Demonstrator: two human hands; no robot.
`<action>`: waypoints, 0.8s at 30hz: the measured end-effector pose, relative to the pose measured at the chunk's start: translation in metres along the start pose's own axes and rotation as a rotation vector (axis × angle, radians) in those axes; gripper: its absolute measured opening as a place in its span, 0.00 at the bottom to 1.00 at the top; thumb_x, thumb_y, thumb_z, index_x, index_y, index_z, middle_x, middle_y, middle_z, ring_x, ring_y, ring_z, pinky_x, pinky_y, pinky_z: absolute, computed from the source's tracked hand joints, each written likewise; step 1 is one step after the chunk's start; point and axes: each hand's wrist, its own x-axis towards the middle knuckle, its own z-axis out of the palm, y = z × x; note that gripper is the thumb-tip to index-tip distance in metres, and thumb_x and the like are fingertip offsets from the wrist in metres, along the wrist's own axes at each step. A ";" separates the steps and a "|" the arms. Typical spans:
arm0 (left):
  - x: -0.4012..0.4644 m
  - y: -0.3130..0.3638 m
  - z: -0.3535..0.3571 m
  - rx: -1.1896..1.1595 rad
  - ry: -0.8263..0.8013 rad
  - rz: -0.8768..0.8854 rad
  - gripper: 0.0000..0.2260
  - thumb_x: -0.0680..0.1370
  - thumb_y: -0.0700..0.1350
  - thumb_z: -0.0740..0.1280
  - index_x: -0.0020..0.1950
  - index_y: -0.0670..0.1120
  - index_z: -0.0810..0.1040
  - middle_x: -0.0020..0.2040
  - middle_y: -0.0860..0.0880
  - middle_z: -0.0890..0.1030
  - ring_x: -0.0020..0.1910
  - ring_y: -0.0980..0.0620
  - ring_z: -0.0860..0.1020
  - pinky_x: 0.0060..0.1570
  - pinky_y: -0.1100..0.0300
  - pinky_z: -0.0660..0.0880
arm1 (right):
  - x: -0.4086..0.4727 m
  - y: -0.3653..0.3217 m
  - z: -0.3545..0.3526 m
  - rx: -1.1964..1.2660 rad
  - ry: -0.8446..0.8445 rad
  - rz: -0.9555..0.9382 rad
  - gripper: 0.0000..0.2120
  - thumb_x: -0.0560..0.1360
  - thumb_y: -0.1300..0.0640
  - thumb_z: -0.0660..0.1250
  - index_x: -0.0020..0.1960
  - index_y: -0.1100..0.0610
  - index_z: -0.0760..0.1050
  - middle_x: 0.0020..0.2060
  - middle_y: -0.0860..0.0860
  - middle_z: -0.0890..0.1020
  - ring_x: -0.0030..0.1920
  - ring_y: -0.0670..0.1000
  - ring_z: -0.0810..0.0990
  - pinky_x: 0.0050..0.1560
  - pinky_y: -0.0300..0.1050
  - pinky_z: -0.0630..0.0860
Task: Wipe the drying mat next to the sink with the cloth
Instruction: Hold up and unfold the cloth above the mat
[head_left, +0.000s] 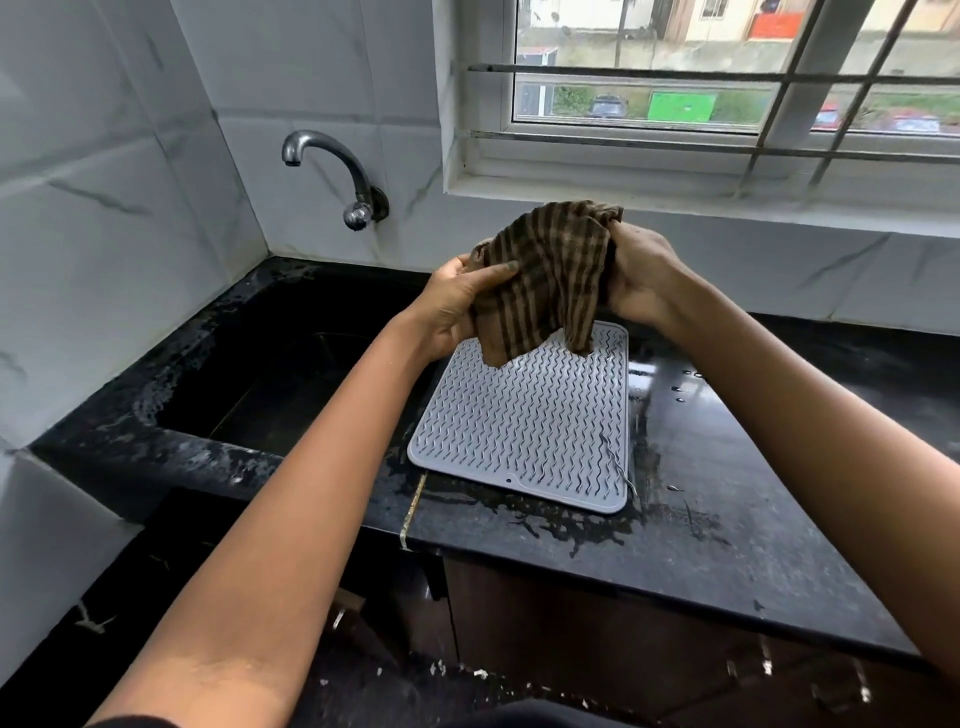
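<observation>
A grey ribbed drying mat (524, 421) lies flat on the black counter, just right of the sink. Above its far end hangs a brown checked cloth (550, 280), held up in the air between both hands. My left hand (452, 306) grips the cloth's left edge. Its right edge is bunched in my right hand (641, 275). The cloth's lower corners dangle close over the mat's far edge; whether they touch it I cannot tell.
A black sink (280, 379) sits left of the mat, with a metal tap (332, 171) on the tiled wall above it. The black counter (727, 467) is wet around the mat, with puddles at its front edge. A barred window (727, 78) is behind.
</observation>
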 end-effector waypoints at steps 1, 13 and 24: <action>-0.001 0.002 0.001 0.070 0.006 0.001 0.25 0.75 0.40 0.71 0.70 0.41 0.65 0.59 0.42 0.80 0.49 0.49 0.82 0.41 0.53 0.82 | 0.000 0.001 0.000 0.004 -0.014 0.015 0.13 0.80 0.52 0.59 0.54 0.60 0.78 0.53 0.58 0.82 0.51 0.57 0.81 0.56 0.59 0.78; 0.000 0.013 -0.002 0.597 -0.124 0.137 0.17 0.74 0.47 0.71 0.61 0.45 0.76 0.51 0.50 0.83 0.44 0.60 0.83 0.32 0.69 0.77 | -0.002 -0.005 -0.010 -0.016 -0.245 -0.040 0.17 0.77 0.73 0.56 0.53 0.53 0.75 0.35 0.55 0.81 0.28 0.50 0.80 0.29 0.45 0.80; -0.014 0.015 0.007 0.763 -0.066 0.247 0.13 0.74 0.50 0.71 0.51 0.43 0.76 0.48 0.46 0.82 0.44 0.53 0.79 0.41 0.62 0.76 | -0.015 0.002 -0.025 -0.259 -0.204 -0.001 0.14 0.81 0.49 0.56 0.44 0.52 0.77 0.40 0.50 0.78 0.42 0.49 0.77 0.46 0.50 0.75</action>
